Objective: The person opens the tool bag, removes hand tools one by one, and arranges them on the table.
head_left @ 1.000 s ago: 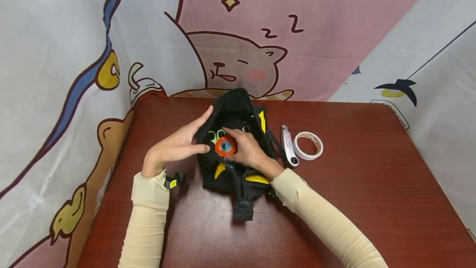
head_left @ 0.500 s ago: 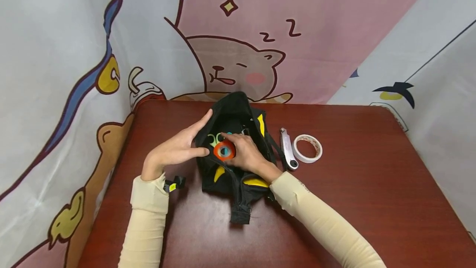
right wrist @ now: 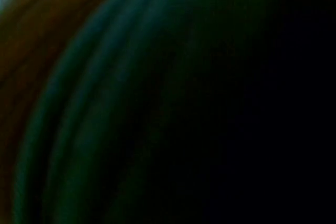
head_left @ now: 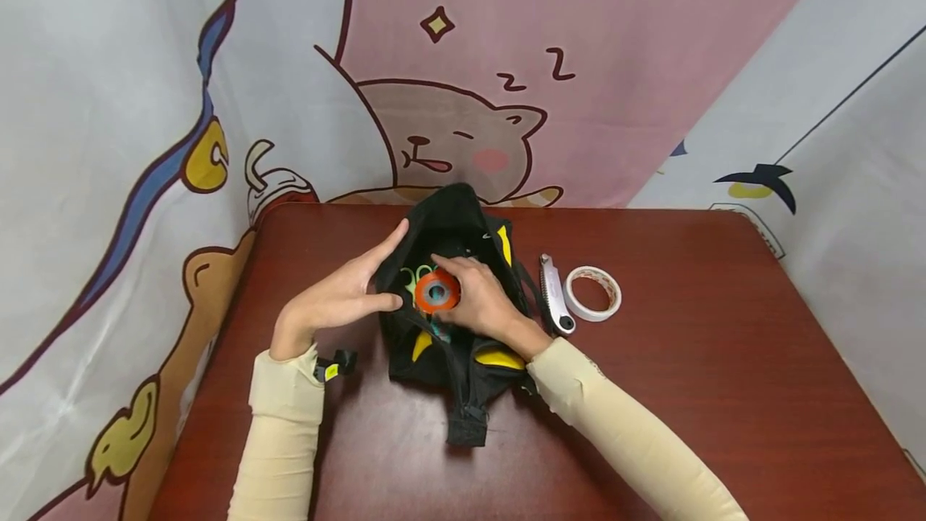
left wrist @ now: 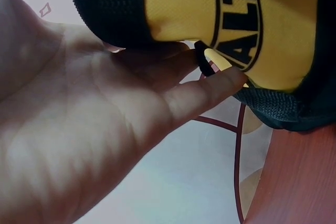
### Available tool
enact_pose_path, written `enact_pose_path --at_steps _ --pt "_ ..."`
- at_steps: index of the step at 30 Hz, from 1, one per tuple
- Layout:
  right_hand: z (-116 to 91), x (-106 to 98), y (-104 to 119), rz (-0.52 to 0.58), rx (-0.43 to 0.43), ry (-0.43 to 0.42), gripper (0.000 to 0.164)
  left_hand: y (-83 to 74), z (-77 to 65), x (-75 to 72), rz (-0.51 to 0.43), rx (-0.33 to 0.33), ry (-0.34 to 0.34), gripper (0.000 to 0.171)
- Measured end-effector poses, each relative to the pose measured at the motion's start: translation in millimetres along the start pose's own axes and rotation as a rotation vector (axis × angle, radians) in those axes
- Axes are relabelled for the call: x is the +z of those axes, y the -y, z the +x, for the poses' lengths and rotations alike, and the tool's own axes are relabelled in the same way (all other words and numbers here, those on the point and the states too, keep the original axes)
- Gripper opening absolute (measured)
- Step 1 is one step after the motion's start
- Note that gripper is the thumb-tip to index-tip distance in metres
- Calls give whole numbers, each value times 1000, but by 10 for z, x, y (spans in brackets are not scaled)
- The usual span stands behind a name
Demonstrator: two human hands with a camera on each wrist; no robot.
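A black and yellow tool bag (head_left: 405, 360) stands with its mouth unzipped in the head view. Inside the mouth, my right hand (head_left: 485, 296) grips a roll of orange tape (head_left: 427, 301) between thumb and fingers. Green-handled scissors (head_left: 408, 276) stick up just behind the roll. My left hand (head_left: 340, 288) presses at the bag's left side, thumb at the front rim and fingers straight along the outer edge. In the left wrist view its fingers (left wrist: 210, 93) lie against the yellow lettered panel (left wrist: 178, 3). Dark, blurred curved ridges fill the right wrist view.
To the right of the bag lie a white-handled folding saw (head_left: 553, 296) and a roll of white tape (head_left: 613, 304) on the reddish-brown table (head_left: 723, 360). The bag's black strap (head_left: 466, 424) hangs toward the front. A printed cloth (head_left: 615, 119) hangs behind the table.
The whole scene has shifted slightly down and left in the head view. The orange tape roll turns a little in my right hand; the left hand keeps its place at the bag.
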State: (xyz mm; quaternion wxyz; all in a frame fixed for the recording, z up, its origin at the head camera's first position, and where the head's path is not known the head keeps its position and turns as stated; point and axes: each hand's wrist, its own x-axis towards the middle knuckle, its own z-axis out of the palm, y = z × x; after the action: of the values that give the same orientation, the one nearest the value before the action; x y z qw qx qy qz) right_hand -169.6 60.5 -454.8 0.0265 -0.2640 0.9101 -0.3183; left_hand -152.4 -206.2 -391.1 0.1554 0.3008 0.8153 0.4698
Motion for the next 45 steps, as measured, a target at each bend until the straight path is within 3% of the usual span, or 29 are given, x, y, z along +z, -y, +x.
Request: enact_pose_path --at_steps 9,18,25,31,45 --pt "-64 -67 -150 71 -96 -127 96 -16 6 8 0 12 2 103" --pt "-211 -432 198 105 -56 -139 98 -6 26 20 -4 7 5 103" --pt "-262 -584 281 120 -113 -213 100 -10 14 8 -5 3 0 104" --pt "-331 -691 319 121 -114 -244 102 -26 12 -5 4 -7 0 105" --pt "-615 -977 118 151 -81 -411 95 -30 36 6 -1 -5 1 106"
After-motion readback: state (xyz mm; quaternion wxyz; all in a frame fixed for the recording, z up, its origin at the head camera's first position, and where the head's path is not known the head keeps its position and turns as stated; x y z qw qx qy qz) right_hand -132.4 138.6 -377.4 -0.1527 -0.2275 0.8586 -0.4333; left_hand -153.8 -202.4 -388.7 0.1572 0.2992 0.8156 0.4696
